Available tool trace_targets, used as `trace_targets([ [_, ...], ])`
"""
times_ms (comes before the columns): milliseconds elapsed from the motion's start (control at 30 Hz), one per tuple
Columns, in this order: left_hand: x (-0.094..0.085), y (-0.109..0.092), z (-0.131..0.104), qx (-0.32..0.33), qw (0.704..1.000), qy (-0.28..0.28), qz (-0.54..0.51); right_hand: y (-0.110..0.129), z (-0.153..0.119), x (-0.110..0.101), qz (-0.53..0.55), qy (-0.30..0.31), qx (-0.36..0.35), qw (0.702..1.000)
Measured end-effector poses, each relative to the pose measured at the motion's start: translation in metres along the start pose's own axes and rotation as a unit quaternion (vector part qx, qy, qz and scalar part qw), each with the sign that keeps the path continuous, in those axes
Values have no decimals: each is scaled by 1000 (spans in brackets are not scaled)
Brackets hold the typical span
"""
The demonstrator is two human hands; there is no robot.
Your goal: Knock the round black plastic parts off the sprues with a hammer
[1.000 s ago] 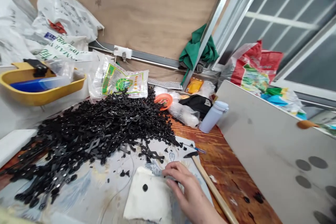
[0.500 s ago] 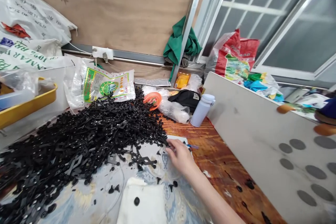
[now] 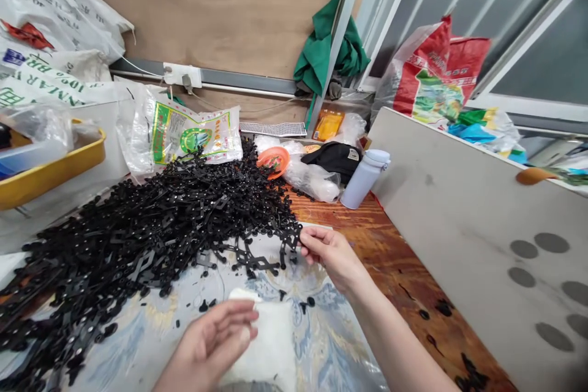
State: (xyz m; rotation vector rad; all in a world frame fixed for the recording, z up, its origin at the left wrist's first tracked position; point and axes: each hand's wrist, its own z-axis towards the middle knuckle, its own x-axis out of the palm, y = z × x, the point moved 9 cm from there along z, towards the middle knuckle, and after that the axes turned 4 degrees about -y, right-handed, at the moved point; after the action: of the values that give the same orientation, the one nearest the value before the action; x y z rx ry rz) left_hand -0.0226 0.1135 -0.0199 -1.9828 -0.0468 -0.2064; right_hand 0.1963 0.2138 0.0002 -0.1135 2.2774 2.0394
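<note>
My right hand (image 3: 331, 252) pinches one end of a black jointed linkage piece (image 3: 291, 239) between thumb and fingertips, at the right edge of a large heap of similar black parts (image 3: 184, 220). My left hand (image 3: 215, 340) hovers over a folded white cloth (image 3: 275, 337), its fingers loosely curved and apart, holding nothing I can see. It covers part of the cloth. A few small black knobs (image 3: 311, 302) lie on the patterned table cover (image 3: 331, 331) between the hands and the heap.
Behind the heap lie a printed plastic bag (image 3: 193, 135) and an orange bowl (image 3: 274, 162). A pale blue bottle (image 3: 365, 179) stands beside a black pouch (image 3: 335, 159) at the back right. A grey panel (image 3: 459, 214) borders the right side; a yellow tray (image 3: 55, 174) stands left.
My left hand has come into view over the white cloth. My right hand has lifted slightly and now grips a black linkage piece. The view has shifted a little.
</note>
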Motion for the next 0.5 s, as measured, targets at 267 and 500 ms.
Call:
trace_targets([
  [267,35,-13,-3,9,995,85,-59,6,-86,55,88,92,59,990],
  [500,-1,5,-28,27,992,2,123,-13,-135,72,-14,168,88,982],
])
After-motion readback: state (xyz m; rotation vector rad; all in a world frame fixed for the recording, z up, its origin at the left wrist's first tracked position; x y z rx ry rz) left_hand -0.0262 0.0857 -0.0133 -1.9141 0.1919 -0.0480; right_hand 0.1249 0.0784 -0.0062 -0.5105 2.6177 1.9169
